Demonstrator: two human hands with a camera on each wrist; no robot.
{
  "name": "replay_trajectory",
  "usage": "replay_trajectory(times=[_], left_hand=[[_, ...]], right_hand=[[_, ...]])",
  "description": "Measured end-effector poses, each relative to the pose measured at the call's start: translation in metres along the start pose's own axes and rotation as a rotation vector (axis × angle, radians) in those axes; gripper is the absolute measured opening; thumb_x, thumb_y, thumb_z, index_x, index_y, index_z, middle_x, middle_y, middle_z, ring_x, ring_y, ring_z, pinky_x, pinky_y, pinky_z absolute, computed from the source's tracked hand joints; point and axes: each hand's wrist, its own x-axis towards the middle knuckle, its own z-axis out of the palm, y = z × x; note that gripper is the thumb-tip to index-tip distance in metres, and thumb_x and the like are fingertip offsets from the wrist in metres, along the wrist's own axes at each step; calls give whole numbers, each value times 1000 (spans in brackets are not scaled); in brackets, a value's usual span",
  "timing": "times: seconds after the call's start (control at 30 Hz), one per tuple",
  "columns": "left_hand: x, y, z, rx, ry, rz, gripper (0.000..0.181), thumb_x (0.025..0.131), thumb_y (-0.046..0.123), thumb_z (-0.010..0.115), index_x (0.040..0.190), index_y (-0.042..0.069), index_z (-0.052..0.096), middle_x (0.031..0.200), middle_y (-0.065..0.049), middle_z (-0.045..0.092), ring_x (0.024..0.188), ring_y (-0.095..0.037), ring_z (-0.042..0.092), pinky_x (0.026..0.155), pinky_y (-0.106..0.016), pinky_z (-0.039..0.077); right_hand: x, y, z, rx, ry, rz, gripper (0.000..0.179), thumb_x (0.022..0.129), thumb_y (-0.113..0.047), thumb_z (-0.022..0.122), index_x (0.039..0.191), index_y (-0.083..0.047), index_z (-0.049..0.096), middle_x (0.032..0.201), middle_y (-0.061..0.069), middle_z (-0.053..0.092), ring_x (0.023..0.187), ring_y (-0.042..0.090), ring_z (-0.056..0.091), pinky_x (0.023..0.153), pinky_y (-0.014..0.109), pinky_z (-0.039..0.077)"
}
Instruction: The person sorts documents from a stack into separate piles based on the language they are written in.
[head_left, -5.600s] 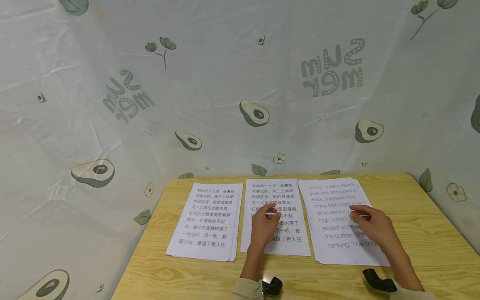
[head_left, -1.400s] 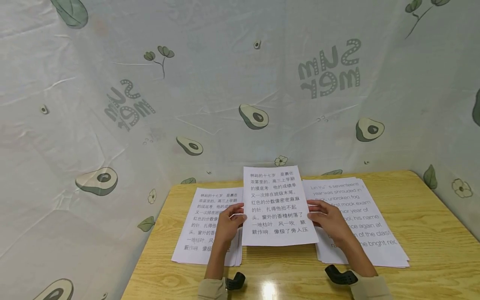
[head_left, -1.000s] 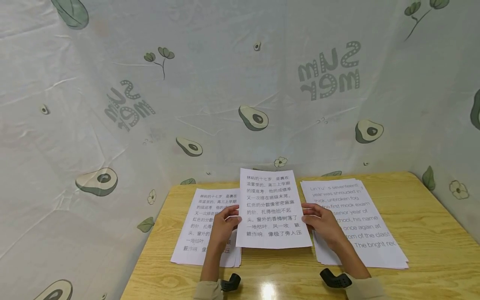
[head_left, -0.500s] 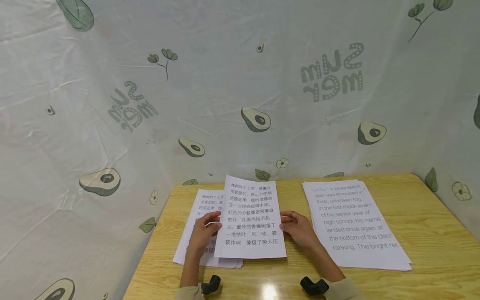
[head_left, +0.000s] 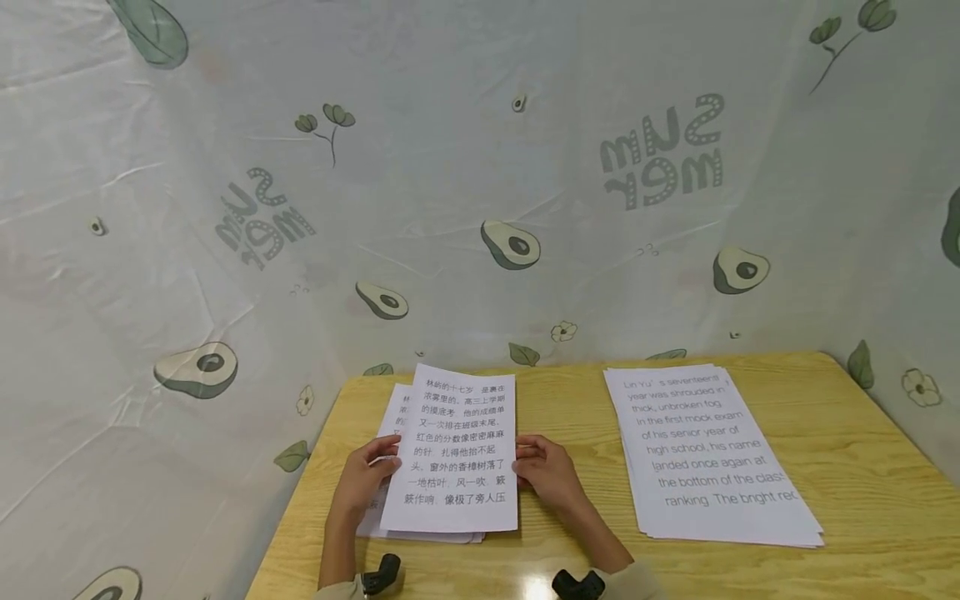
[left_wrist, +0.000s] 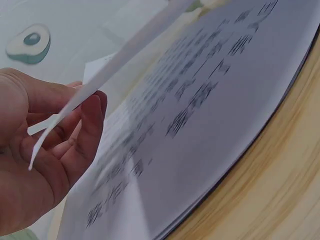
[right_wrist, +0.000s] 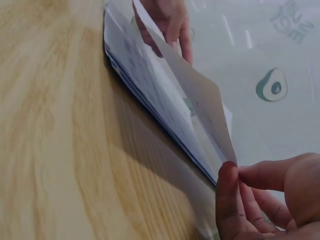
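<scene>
A printed sheet of paper [head_left: 459, 454] with Chinese text is held by its two side edges, tilted close over the left stack of paper [head_left: 394, 417]. My left hand [head_left: 363, 482] pinches its left edge between thumb and fingers. At the opposite edge, my right hand [head_left: 549, 472] pinches it the same way. In the left wrist view the raised sheet [left_wrist: 117, 65] stands above the stack's printed top page [left_wrist: 200, 145], with a gap between. The right wrist view shows the underside of the sheet [right_wrist: 202, 92] over the stack. Most of that stack is hidden in the head view.
A second stack of paper [head_left: 705, 458], printed in English, lies on the right side of the wooden table [head_left: 862, 467], its pages slightly fanned. Behind the table hangs a pale curtain [head_left: 450, 183] with avocado prints. Black devices [head_left: 382, 575] sit at the wrists.
The Chinese sheet, lying mid-table at first between my hands' stacks, has been picked up by both hands and carried left and lower, over the left stack. The right stack has stayed put.
</scene>
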Motion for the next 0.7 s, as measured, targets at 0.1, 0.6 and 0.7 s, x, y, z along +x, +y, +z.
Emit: replay_trajectory(times=[0.1, 0.6, 0.7], left_hand=[[0, -4, -12, 31, 7, -12, 43, 101, -2, 66, 143, 0, 66, 133, -22, 66, 105, -22, 65, 79, -22, 56], [4, -11, -29, 81, 138, -36, 40, 101, -3, 62, 141, -1, 65, 131, -25, 68, 102, -21, 66, 77, -22, 52], [6, -12, -28, 99, 151, -32, 39, 101, -4, 62, 140, -2, 66, 129, -25, 69, 100, -21, 66, 76, -22, 52]], right_hand=[[1, 6, 11, 8, -25, -9, 43, 95, 6, 70, 138, 10, 61, 116, 24, 67, 91, 20, 70, 72, 35, 64], [9, 9, 52, -82, -7, -75, 42, 92, 5, 73, 133, 10, 66, 112, 24, 72, 91, 22, 75, 69, 34, 66], [11, 9, 53, -109, -2, -83, 42, 92, 5, 72, 133, 9, 66, 112, 23, 73, 91, 22, 75, 68, 32, 65]])
